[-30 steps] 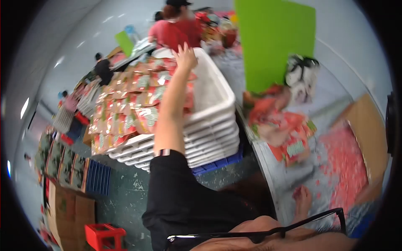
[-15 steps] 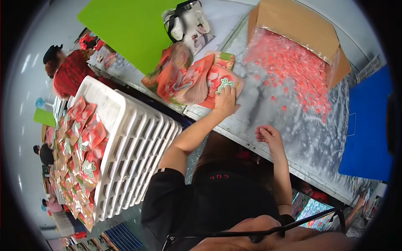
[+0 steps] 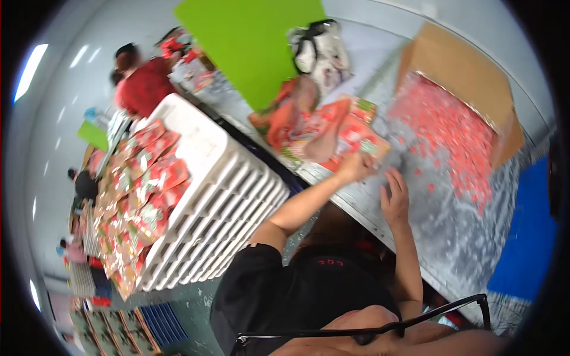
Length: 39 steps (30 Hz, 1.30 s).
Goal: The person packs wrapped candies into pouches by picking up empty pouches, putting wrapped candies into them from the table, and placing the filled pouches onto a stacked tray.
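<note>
At the near edge of a pile of red printed pouches (image 3: pixel 323 127), my left hand (image 3: pixel 356 168) has its fingers closed at the lower edge of the top pouch (image 3: pixel 362 142). Motion blur softens the fingertips there. My right hand (image 3: pixel 395 196) is just to the right, over the metal table (image 3: pixel 415 228). Its fingers are apart and hold nothing. Small wrapped red pieces (image 3: pixel 457 136) spill out of a clear liner in a cardboard box (image 3: pixel 466 71), beyond my right hand.
Left of me rises a stack of white plastic trays (image 3: pixel 219 202), with filled pouches (image 3: pixel 142 202) on top. A green board (image 3: pixel 243 47) and a white printed bag (image 3: pixel 320 56) lie at the back. A blue panel (image 3: pixel 525 237) is at right. Several people work at far left.
The view has swung, so the scene sits farther right. My left hand has drawn from the pouch's front to its near edge. My right hand has come closer to it and its fingers have spread.
</note>
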Each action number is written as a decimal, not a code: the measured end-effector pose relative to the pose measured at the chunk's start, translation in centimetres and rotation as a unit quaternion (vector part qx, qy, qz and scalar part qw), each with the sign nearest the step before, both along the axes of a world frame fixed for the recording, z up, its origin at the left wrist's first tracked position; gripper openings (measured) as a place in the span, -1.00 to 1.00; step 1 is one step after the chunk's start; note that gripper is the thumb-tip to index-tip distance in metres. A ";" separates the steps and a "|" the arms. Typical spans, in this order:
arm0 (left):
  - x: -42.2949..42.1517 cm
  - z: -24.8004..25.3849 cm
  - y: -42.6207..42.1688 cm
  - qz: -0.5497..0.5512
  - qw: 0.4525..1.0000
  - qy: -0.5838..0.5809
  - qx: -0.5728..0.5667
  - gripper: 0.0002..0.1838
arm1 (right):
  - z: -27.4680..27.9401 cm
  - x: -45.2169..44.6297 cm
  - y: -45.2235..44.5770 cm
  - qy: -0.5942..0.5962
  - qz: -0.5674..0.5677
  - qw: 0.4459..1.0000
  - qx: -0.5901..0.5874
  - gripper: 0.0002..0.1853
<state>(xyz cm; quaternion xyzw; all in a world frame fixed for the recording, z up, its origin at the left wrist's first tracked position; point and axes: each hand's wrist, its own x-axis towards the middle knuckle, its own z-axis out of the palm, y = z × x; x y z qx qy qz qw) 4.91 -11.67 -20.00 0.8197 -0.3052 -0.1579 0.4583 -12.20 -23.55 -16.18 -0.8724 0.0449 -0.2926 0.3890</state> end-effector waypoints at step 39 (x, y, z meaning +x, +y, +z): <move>-9.4 8.5 2.4 -0.471 0.789 0.375 0.123 0.13 | 3.8 -6.4 -1.6 0.424 0.349 0.836 0.019 -0.76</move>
